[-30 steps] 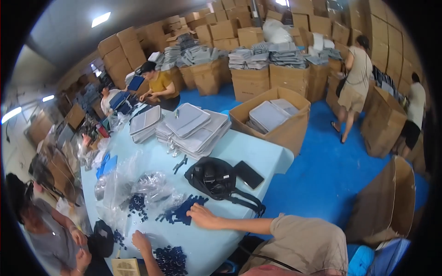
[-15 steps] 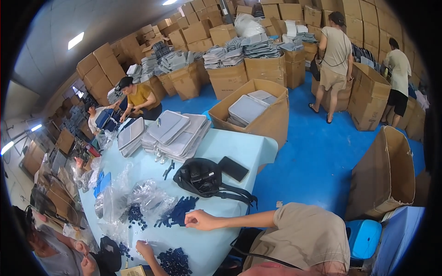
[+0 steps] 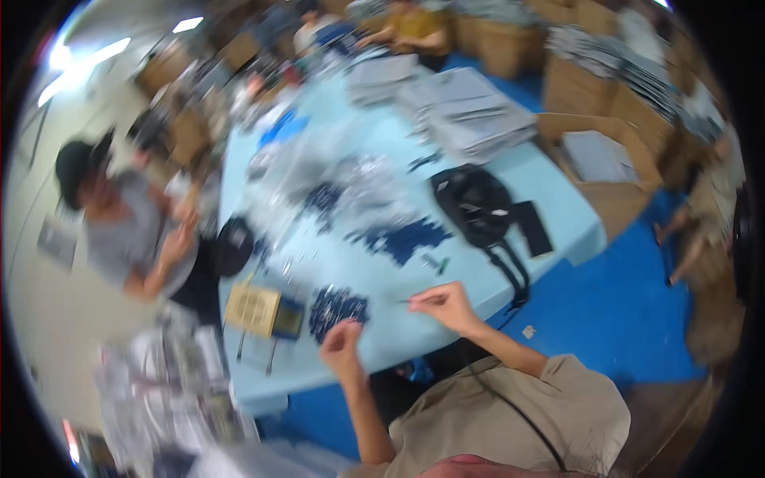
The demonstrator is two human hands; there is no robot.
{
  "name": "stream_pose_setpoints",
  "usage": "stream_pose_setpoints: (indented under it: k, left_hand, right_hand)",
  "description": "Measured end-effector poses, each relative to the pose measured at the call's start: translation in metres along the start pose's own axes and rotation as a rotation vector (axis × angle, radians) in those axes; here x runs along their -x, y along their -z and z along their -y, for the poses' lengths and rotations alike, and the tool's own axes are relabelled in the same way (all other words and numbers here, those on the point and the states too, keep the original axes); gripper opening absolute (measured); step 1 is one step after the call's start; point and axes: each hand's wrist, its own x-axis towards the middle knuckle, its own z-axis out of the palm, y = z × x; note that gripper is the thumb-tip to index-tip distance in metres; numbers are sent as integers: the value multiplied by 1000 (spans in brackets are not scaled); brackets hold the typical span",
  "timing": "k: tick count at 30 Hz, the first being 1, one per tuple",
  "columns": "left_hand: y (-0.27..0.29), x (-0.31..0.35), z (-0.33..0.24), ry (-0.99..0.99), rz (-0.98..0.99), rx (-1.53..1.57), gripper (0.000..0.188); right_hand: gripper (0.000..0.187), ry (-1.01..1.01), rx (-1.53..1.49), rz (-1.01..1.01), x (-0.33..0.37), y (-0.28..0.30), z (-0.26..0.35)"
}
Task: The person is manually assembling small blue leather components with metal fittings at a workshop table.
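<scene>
My right hand (image 3: 446,307) is closed in a pinch over the near part of the light-blue table (image 3: 398,334), a thin dark strip (image 3: 405,302) sticking out from its fingertips. To its left, my left hand (image 3: 343,350) is also pinched closed; what it holds, if anything, is too blurred to make out. It is at the near edge of a pile of small dark pieces with shiny bits (image 3: 336,311). Farther off lies a heap of dark-blue strips (image 3: 408,240). Between that heap and my right hand is a small greenish piece (image 3: 440,264).
Clear plastic bags (image 3: 370,187) lie beyond the heap. A black bag (image 3: 472,205) and a flat black rectangular thing (image 3: 532,227) are at right, below grey stacks (image 3: 474,119). A yellowish box (image 3: 253,311) stands at the left edge, near a co-worker in grey (image 3: 131,227).
The view has swung left and is blurred. My right hand has come back from the strip heap toward me with a thin strip, and my hands are now closer together.
</scene>
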Motion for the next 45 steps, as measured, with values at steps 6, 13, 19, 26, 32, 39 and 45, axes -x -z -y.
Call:
stream_pose_setpoints:
  k: [6,13,19,26,32,39,45]
  left_hand:
    - [-16,66,-4,248,-21,132,21]
    - [-14,61,-16,303,51,273,24]
    - [-15,63,-14,355,82,348,25]
    - [-11,61,-13,330,69,326,26]
    - [2,55,-11,374,151,215,25]
    - [4,65,2,505,175,562,24]
    - [7,68,16,503,300,712,16]
  right_hand:
    - [14,-100,-149,131,4,-30,5]
    - [14,-119,-114,149,13,-42,6]
    - [13,-63,-3,136,15,-41,9]
    - [12,-114,28,195,13,-43,13]
    - [14,-121,81,243,12,-42,14]
    - [14,-25,64,274,16,-47,12]
    - [16,329,294,297,15,-54,23]
